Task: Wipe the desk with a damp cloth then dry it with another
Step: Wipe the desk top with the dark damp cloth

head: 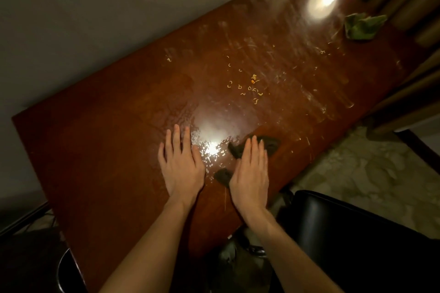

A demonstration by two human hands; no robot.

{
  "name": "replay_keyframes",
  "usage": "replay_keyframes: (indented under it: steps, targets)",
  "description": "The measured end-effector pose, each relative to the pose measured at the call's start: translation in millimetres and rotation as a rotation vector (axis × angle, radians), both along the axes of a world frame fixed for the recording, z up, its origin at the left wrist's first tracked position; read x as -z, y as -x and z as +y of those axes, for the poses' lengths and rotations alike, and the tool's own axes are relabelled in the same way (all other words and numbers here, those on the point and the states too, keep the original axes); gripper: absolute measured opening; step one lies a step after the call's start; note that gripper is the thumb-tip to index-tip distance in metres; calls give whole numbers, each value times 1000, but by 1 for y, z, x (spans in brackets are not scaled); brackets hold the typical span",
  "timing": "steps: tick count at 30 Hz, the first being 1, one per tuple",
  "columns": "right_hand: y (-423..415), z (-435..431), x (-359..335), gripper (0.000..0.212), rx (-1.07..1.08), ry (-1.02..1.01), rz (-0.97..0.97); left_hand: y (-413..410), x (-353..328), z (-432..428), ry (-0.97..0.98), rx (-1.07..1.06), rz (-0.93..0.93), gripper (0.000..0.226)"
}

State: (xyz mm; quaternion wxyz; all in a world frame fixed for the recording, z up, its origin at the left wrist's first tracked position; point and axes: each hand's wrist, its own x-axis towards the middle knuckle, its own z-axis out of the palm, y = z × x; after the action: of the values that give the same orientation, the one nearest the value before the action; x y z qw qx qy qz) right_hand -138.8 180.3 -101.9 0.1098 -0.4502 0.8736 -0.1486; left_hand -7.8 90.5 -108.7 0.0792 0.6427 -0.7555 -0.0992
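Desk point(107, 150) is being wiped; the damp stage is judged to be under way.

Dark cloth point(270, 144) is being pressed flat on the near right part of the desk under the right grip point(250, 173). Its fingers are straight and together, palm down, with nothing pinched. 2 dark parts of the cloth are showing, 1 beyond the fingertips and 1 beside the thumb.

Left grip point(181, 166) is being rested flat on bare wood just left of a wet sheen point(214, 150), fingers slightly spread, holding nothing.

Crumbs point(250, 88) are lying scattered mid-desk, apart from the dark cloth. Green cloth point(362, 27) is lying crumpled at the far right corner, untouched; it is judged to be the dry 1.

Handling, as judged:
- The dark cloth is looking soft, limp and light, and is likely clinging wet to the wood.
- It is best driven by flat palm pressure over its middle. A pinch at an edge would let it bunch.
- Wet varnish is likely slippery, so sliding should be easy.
- Crumbs are likely to be smeared unless gathered toward 1 edge.
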Motion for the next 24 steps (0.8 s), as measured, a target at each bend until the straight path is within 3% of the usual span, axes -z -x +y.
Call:
replay_keyframes:
  steps: [3, 7, 11, 14, 18, 24]
  targets:
    - [-15, 27, 2, 69, -129, -42, 26, 1, -2, 0, -5, 2, 3, 58]
    - [4, -22, 6, 69, -228, -4, 73, 0, 0, 0, 19, -5, 0, 58]
    - [4, -66, 6, 67, -103, 20, 48, 1, 4, 0, 30, -13, 3, 58]
    - [-21, -48, 2, 69, -48, 61, -3, 0, 4, -1, 21, -19, 15, 57]
    - [-39, -19, 1, 70, -216, 24, 48, 0, 3, -3, 11, -25, 18, 58]
    - [-3, -86, 5, 62, -362, 83, 32, -1, 3, -2, 33, -19, -5, 58]
